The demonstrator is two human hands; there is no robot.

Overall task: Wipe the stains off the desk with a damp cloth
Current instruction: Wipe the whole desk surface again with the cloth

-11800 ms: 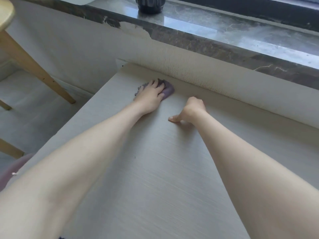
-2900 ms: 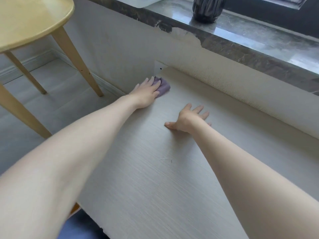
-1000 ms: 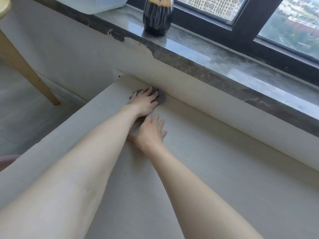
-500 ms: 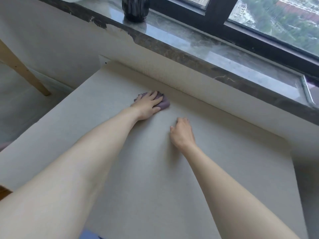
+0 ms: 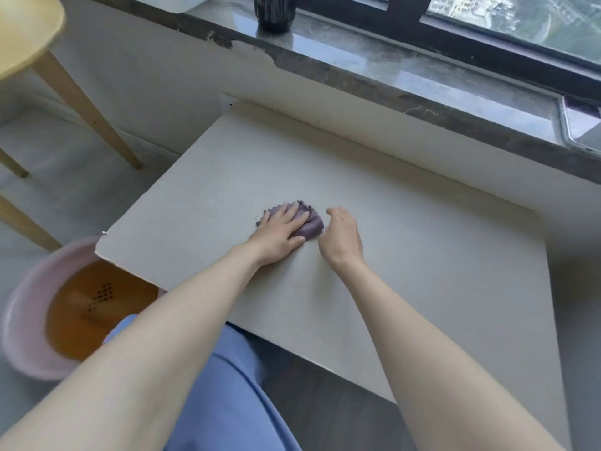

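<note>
Pink basin (image 5: 22,336) on floor by near corner of desk (image 5: 439,288). Mid-desk, our left hand (image 5: 281,234) presses flat, fingers straight, on the bunched purple cloth (image 5: 312,224); right hand (image 5: 341,239) just beside it, loosely curled, holding nothing. Beyond, a dark vase (image 5: 274,11) on the windowsill (image 5: 422,70).

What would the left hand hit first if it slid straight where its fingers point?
The left hand, pressing the cloth, has bare desk ahead; first stop is probably the wall below the windowsill.
</note>
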